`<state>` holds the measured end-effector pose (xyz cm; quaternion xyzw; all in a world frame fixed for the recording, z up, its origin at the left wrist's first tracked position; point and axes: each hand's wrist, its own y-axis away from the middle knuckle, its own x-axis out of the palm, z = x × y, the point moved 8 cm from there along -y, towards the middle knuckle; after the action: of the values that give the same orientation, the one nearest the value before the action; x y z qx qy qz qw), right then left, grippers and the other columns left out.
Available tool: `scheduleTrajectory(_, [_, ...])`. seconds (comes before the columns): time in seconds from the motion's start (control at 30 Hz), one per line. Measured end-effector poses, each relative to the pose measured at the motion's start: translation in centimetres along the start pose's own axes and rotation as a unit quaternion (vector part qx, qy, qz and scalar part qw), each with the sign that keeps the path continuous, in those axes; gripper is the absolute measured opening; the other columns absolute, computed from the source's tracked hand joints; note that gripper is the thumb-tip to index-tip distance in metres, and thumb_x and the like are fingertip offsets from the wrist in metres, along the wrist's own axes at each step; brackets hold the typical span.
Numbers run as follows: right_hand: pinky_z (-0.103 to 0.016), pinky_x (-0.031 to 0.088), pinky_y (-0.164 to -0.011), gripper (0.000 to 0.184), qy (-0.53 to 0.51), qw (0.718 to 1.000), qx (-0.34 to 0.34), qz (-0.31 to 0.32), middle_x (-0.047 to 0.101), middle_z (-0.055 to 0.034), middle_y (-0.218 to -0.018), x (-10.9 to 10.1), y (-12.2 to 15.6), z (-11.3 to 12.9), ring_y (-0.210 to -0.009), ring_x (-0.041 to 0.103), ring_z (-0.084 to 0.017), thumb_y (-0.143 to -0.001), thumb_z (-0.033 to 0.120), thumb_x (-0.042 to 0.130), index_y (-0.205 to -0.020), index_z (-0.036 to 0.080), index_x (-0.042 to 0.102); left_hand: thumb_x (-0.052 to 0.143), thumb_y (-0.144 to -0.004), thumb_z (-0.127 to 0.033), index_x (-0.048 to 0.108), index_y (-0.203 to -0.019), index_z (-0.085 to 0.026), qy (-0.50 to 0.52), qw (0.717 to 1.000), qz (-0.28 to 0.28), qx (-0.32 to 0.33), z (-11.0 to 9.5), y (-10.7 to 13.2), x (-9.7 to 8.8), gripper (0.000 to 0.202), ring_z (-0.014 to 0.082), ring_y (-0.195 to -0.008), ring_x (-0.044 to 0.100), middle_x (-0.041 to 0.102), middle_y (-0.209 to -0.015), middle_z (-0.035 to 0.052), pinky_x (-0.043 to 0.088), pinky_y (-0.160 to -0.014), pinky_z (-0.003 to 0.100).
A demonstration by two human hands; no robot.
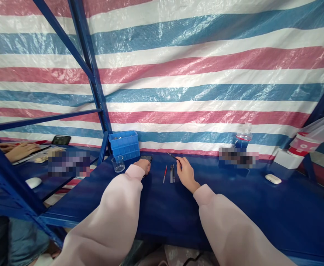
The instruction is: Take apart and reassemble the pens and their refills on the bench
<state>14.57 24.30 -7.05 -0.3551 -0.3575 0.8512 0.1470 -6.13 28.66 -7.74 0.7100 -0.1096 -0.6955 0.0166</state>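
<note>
Phone [147, 158] lies flat on the blue worktop [234, 207], far from its near edge and just in front of a blue box [124, 145], with the left hand [143, 165] on its near end. That hand's grip is closed over the phone, fingers curled down on it, though how firmly I cannot tell from the head view. The right hand [186, 173] has its grip pinched together on a thin dark tool [172, 155], whose tip points up and left toward the phone but stands apart from it. Between the two hands, a red-handled tool [165, 173] and two grey tools [172, 173] lie side by side on the worktop. A clear cup [118, 163] stands upright just left of the left hand. A bottle [243, 136] stands well off to the right, and a small white case [273, 178] lies nearer on that side. On the next worktop to the left, another person's hand [22, 150] rests over flat things, well apart from all this. As I judge it, the thin tool is the risk: held only by the fingertips, it could slip and scratch the phone. A sideways sweep of the left sleeve could tip the cup, and the right wrist could scatter the loose tools lying beside it.
</note>
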Motion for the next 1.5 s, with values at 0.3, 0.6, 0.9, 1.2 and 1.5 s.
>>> scheduleTrajectory(0.3, [-0.027, 0.046, -0.067, 0.034, -0.001, 1.0, -0.002, 0.0, 0.056, -0.0064, -0.089, 0.0, -0.1, 0.0, -0.08, 0.055, -0.017, -0.09, 0.027, 0.03, -0.11, 0.019, 0.056, 0.064, -0.054, -0.007, 0.067, -0.075, -0.02, -0.044, 0.999, -0.008, 0.027, -1.4, 0.4, -0.1, 0.025, 0.0232, -0.093, 0.058, 0.061, -0.095, 0.0087, 0.048, -0.073, 0.029])
scheduleTrajectory(0.6, [-0.027, 0.046, -0.068, 0.034, -0.006, 1.0, 0.001, 0.002, 0.056, -0.0067, -0.09, -0.1, -0.1, 0.1, -0.081, 0.055, -0.017, -0.09, 0.028, 0.031, -0.11, 0.019, 0.056, 0.06, -0.054, -0.005, 0.062, -0.065, -0.018, -0.057, 0.998, -0.003, 0.034, -2.4, 0.6, 0.1, 0.017, 0.0251, -0.08, 0.062, 0.065, -0.081, 0.0081, 0.046, -0.068, 0.031])
scheduleTrajectory(0.9, [-0.026, 0.045, -0.067, 0.029, -0.014, 1.0, -0.019, 0.015, 0.057, -0.0045, -0.083, 0.1, 0.0, 0.4, -0.08, 0.055, -0.017, -0.088, 0.029, 0.036, -0.102, 0.021, 0.059, 0.056, -0.063, -0.015, 0.054, -0.084, -0.02, -0.02, 0.982, -0.148, 0.113, -3.5, 0.1, -1.3, 0.022, 0.0199, -0.076, 0.059, 0.061, -0.078, 0.0033, 0.042, -0.066, 0.027])
scheduleTrajectory(1.2, [-0.025, 0.043, -0.067, 0.023, -0.025, 0.995, -0.06, 0.07, 0.058, -0.0023, -0.079, 0.9, 0.2, 1.3, -0.078, 0.055, -0.015, -0.088, 0.029, 0.04, -0.097, 0.022, 0.061, 0.045, -0.069, -0.011, 0.052, -0.091, -0.018, 0.056, 0.946, -0.269, 0.17, -5.2, 1.6, -3.1, 0.023, 0.0126, -0.066, 0.053, 0.057, -0.083, 0.002, 0.04, -0.061, 0.023])
scheduleTrajectory(1.5, [-0.025, 0.043, -0.068, 0.023, -0.032, 0.992, -0.069, 0.103, 0.058, -0.0019, -0.078, 1.2, 0.4, 1.7, -0.08, 0.055, -0.015, -0.088, 0.028, 0.04, -0.096, 0.023, 0.061, 0.045, -0.069, -0.007, 0.054, -0.079, -0.017, 0.082, 0.933, -0.274, 0.219, -5.7, 1.6, -2.9, 0.017, 0.0127, -0.071, 0.05, 0.052, -0.081, 0.002, 0.041, -0.068, 0.024])
